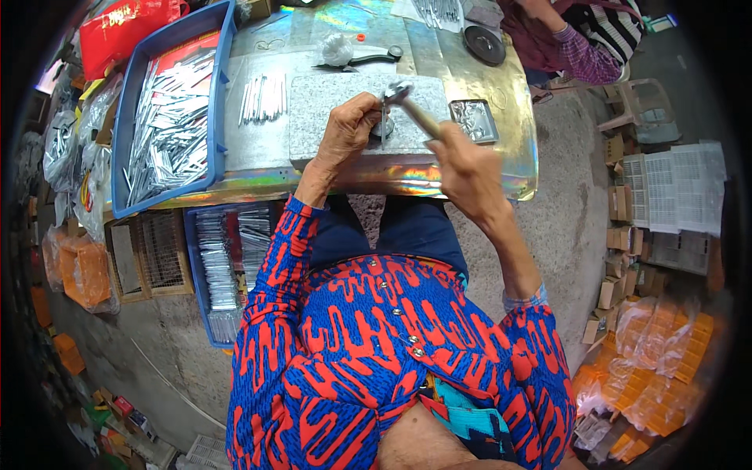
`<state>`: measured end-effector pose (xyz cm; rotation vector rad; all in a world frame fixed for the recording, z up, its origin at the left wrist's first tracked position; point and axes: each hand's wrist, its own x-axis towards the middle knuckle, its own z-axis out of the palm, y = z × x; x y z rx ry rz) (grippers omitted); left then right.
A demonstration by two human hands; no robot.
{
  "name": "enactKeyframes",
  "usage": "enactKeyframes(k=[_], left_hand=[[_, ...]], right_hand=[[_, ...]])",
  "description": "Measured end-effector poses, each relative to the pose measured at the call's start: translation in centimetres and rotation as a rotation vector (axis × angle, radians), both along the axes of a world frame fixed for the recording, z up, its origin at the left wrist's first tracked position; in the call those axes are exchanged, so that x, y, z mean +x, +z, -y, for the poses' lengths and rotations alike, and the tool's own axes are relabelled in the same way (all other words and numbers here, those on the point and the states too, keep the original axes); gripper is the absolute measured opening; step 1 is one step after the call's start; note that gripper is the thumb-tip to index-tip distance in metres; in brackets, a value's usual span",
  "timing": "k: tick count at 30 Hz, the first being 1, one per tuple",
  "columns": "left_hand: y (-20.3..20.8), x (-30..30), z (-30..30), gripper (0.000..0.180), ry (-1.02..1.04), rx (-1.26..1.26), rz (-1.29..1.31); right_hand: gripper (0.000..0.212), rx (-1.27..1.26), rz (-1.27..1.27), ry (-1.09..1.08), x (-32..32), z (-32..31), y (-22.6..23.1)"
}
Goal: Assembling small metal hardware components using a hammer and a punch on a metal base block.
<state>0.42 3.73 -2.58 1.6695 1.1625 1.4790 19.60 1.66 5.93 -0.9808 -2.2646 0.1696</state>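
Note:
My right hand (pixel 470 168) grips the wooden handle of a hammer (pixel 423 119), its metal head raised just over the fingertips of my left hand. My left hand (pixel 348 129) is closed in a pinch above a pale speckled stone block (pixel 313 90). What its fingers pinch is too small to make out. Beside those fingertips, a small round metal piece (pixel 382 128) sits on the block, partly hidden by the hammer. Left of the block lies a row of thin silvery metal strips (pixel 264 98). A small square tray (pixel 492 135) of tiny metal parts stands to the right.
A blue bin (pixel 222 59) heaped with metal strips fills the table's left side. Dark-handled pliers (pixel 376 59) and a crumpled plastic bag (pixel 335 50) lie behind the block, near a dark round lid (pixel 484 45). Another person's sleeve (pixel 583 59) shows at far right.

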Motion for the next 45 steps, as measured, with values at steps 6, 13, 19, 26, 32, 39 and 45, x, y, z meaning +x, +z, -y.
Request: enactKeyframes(k=[6,13,19,26,32,39,45], left_hand=[[-0.4,-0.6,-0.3,0.005,0.02,-0.056,-0.121],[-0.3,-0.4,-0.4,0.007,0.01,-0.026,-0.132],[0.3,-1.2,-0.5,0.015,-0.037,-0.306,0.39],[1.2,-1.6,0.1,0.013,-0.119,-0.45,0.748],[2.6,-0.6,1.2,0.015,-0.218,-0.516,0.799],[3.3,-0.2,2.3,0.014,-0.26,-0.561,0.774],[4.1,0.0,3.4,0.015,-0.53,-0.674,0.86]], right_hand=[[0.016,-0.015,-0.027,-0.109,0.5,0.7,0.2],[0.024,-0.857,-0.49,-0.171,2.8,0.5,-6.9],[0.031,-1.19,-0.707,-0.128,2.6,2.0,-7.6],[0.031,-0.579,0.21,-0.298,2.8,0.3,-4.0],[0.027,-0.683,-0.509,-0.046,-1.7,-2.0,-3.1],[0.026,-0.86,-0.908,0.245,-5.0,-3.1,-3.4],[0.029,-1.065,-1.271,0.329,-5.4,-3.1,-3.0]])
